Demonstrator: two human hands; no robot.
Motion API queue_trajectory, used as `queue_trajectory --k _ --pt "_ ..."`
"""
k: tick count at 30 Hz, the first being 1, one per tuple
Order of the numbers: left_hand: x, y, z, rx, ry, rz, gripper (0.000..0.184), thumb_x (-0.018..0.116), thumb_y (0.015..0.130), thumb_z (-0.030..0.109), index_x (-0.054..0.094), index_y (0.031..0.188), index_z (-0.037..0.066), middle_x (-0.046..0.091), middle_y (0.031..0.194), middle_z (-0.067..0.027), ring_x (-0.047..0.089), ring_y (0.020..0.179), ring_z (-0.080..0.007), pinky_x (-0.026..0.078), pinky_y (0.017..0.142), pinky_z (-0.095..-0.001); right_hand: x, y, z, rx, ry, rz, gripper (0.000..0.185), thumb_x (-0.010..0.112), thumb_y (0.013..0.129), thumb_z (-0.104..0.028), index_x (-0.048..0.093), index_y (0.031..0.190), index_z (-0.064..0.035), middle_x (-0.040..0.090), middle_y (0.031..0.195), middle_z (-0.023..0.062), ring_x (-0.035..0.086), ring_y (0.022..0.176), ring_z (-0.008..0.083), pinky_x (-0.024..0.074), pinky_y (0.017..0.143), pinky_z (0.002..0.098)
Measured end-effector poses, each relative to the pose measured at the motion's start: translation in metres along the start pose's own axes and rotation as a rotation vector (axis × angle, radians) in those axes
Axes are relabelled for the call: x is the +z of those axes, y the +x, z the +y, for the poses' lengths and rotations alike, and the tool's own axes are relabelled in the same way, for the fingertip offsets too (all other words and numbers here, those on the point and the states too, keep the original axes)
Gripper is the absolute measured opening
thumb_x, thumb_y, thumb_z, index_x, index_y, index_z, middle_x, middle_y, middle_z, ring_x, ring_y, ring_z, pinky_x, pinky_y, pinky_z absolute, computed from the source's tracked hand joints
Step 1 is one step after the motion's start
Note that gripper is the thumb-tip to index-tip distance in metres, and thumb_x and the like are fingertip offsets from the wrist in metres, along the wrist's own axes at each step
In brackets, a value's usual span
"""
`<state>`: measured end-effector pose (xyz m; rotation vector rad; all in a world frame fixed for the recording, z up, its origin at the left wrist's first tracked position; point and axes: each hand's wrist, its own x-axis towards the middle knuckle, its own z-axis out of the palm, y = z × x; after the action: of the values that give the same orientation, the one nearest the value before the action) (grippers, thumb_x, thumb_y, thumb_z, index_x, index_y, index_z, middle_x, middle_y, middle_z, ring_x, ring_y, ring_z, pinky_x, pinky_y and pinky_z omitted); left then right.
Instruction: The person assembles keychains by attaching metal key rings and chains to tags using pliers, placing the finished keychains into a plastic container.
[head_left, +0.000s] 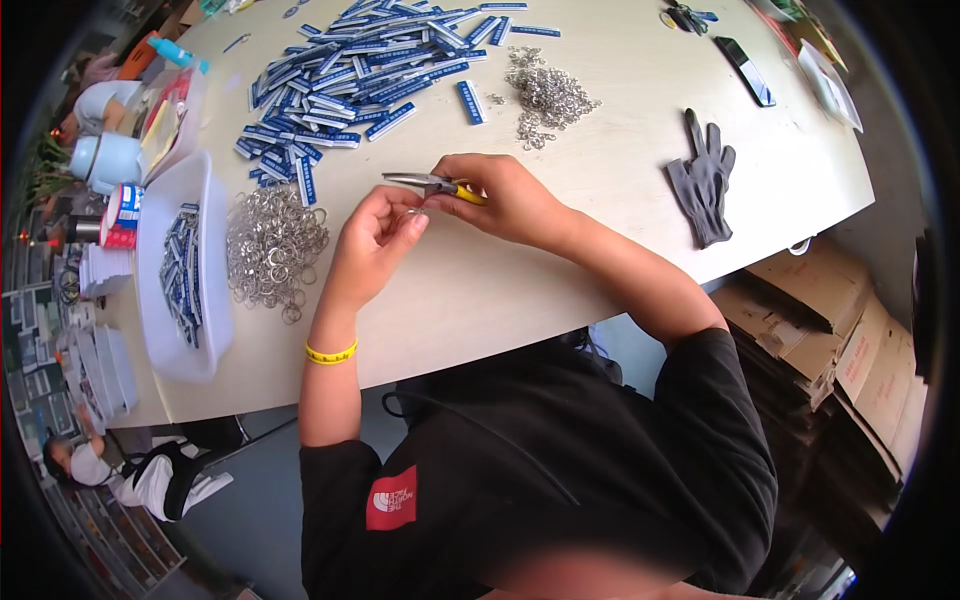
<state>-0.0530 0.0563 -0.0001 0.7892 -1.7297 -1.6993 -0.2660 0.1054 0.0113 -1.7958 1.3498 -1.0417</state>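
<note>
My right hand (500, 198) is closed round the yellow handles of a pair of pliers (428, 183), whose metal jaws point left over my left hand. Thumb and fingers of my left hand (378, 240) pinch a small metal ring (417, 212) just below the pliers. Left of that hand lies a heap of metal key rings (275, 245). Beyond both hands is a large pile of blue and white tags (350, 80), with a single tag (470, 102) apart from it. A pile of small metal fittings (548, 95) sits to the right of that tag.
A white plastic bin (212, 300) holding more tags stands at the left. On the right of the table (600, 190) lie a grey glove (703, 180) and a phone (745, 72). Cardboard boxes (800, 310) are stacked at the right. Two other people are at the left.
</note>
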Motion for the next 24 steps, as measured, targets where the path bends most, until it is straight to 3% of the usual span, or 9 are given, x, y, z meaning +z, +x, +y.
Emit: queue_trajectory --k 3,6,9,11,15,19,24 --pt "0.007 -0.002 -0.011 -0.018 0.167 0.008 0.012 0.062 0.098 0.011 0.060 0.104 0.000 0.059 0.086 0.0040 0.048 0.073 -0.0004 0.040 0.065 -0.0168 0.003 0.000 0.008 -0.184 -0.198 0.049 0.021 0.074 0.086 -0.016 0.066 0.101 -0.0034 0.065 0.086 0.0127 0.061 0.073 0.0266 0.0504 0.067 0.0350" --pt "0.000 -0.002 -0.017 -0.015 0.188 -0.016 0.012 0.060 0.099 0.011 0.061 0.105 0.001 0.061 0.089 0.0030 0.048 0.075 0.0001 0.039 0.067 -0.0164 -0.012 0.002 0.006 -0.145 -0.214 0.004 0.021 0.075 0.085 -0.016 0.067 0.100 -0.0031 0.065 0.083 0.0114 0.063 0.075 0.0263 0.0508 0.067 0.0357" --pt "0.001 -0.004 -0.019 0.005 0.172 0.039 0.010 0.059 0.099 0.011 0.061 0.104 0.001 0.058 0.084 0.0044 0.045 0.071 0.0008 0.037 0.063 -0.0163 -0.054 0.007 0.026 -0.172 -0.436 0.151 0.017 0.073 0.087 -0.015 0.068 0.098 -0.0036 0.065 0.094 0.0102 0.063 0.075 0.0257 0.0517 0.068 0.0371" --pt "0.006 -0.002 -0.014 0.054 0.131 0.099 0.009 0.059 0.099 0.010 0.062 0.101 0.001 0.054 0.076 0.0060 0.041 0.066 0.0011 0.034 0.057 -0.0166 -0.077 0.004 0.046 0.006 -0.644 0.173 0.017 0.070 0.086 -0.017 0.071 0.101 -0.0085 0.066 0.102 0.0083 0.066 0.087 0.0311 0.0539 0.075 0.0407" --pt "0.006 -0.004 -0.005 0.049 0.128 0.100 0.009 0.058 0.099 0.008 0.062 0.102 0.001 0.055 0.077 0.0060 0.039 0.064 0.0019 0.032 0.056 -0.0159 -0.083 -0.002 0.070 -0.064 -0.830 0.235 0.020 0.069 0.084 -0.013 0.070 0.104 -0.0109 0.066 0.102 0.0061 0.066 0.090 0.0294 0.0541 0.077 0.0409" --pt "-0.002 -0.002 -0.008 0.042 0.155 0.114 0.009 0.057 0.099 0.008 0.062 0.103 0.001 0.057 0.078 0.0056 0.040 0.064 0.0024 0.033 0.057 -0.0155 -0.069 0.002 0.067 -0.005 -0.778 0.121 0.024 0.071 0.084 -0.011 0.068 0.108 -0.0065 0.066 0.103 0.0097 0.065 0.093 0.0321 0.0538 0.080 0.0403" --pt "-0.003 -0.003 -0.008 0.019 0.115 0.100 0.010 0.058 0.100 0.011 0.062 0.103 0.002 0.061 0.088 0.0061 0.040 0.068 0.0033 0.031 0.059 -0.0143 -0.071 0.007 0.057 0.051 -0.509 0.133 0.020 0.072 0.086 -0.019 0.069 0.103 -0.0083 0.066 0.092 0.0082 0.065 0.083 0.0300 0.0539 0.074 0.0385"
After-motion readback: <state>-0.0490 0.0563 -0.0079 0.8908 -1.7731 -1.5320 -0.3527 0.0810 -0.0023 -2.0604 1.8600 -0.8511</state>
